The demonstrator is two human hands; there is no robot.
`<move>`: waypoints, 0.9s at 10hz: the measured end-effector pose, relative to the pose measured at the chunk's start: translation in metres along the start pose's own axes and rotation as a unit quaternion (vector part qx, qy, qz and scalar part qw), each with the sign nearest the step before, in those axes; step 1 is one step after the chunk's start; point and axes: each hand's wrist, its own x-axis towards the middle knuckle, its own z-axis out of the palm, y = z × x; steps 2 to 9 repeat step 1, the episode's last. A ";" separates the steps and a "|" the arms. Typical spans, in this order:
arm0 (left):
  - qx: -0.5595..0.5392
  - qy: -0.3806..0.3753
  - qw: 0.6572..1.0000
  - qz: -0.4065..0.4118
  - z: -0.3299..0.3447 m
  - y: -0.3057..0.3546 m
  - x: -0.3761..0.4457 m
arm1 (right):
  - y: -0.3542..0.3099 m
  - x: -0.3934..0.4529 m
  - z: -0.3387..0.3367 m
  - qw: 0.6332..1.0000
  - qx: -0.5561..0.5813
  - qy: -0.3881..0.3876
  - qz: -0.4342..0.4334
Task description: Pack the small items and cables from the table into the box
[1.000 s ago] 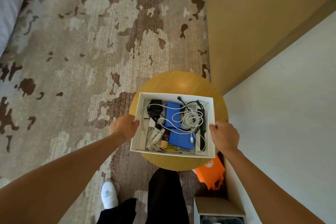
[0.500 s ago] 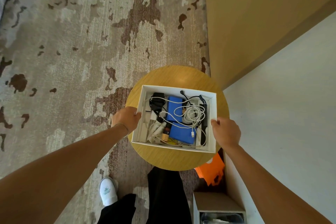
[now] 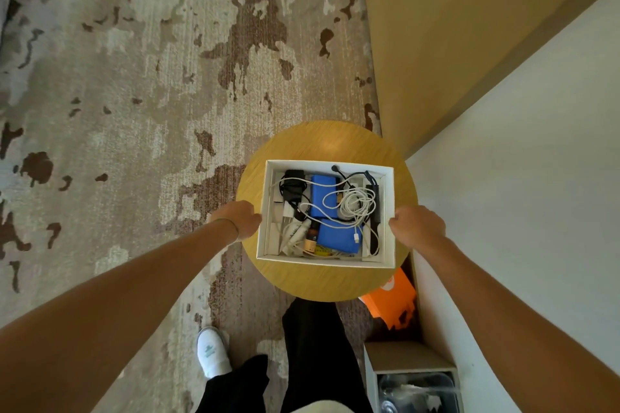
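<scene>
A white open box [image 3: 322,261] rests on the small round wooden table [image 3: 328,141]. Inside it lie two blue power banks [image 3: 323,191], a coiled white cable [image 3: 357,203], a black charger with its cord [image 3: 293,184], a small brown bottle [image 3: 312,236] and white tubes. My left hand [image 3: 240,218] presses against the box's left wall with its fingers curled. On the opposite side my right hand [image 3: 416,225] grips the right wall. The tabletop around the box carries nothing else.
An orange bag [image 3: 392,298] sits on the floor under the table's right edge, with a lined bin [image 3: 416,389] beyond it near me. A wood-panelled wall [image 3: 453,27] and a white wall [image 3: 520,178] close off the right side. Patterned carpet [image 3: 134,77] spreads to the left.
The box has shifted a little farther from the table's near edge. Both hands stayed on its sides, the right one sliding from the near corner to mid-wall.
</scene>
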 end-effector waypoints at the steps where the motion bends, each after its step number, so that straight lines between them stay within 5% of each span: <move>1: -0.063 0.042 0.996 0.037 -0.015 -0.003 -0.028 | -0.009 -0.024 -0.030 0.999 0.014 0.045 -0.014; 9: -0.063 0.042 0.996 0.037 -0.015 -0.003 -0.028 | -0.009 -0.024 -0.030 0.999 0.014 0.045 -0.014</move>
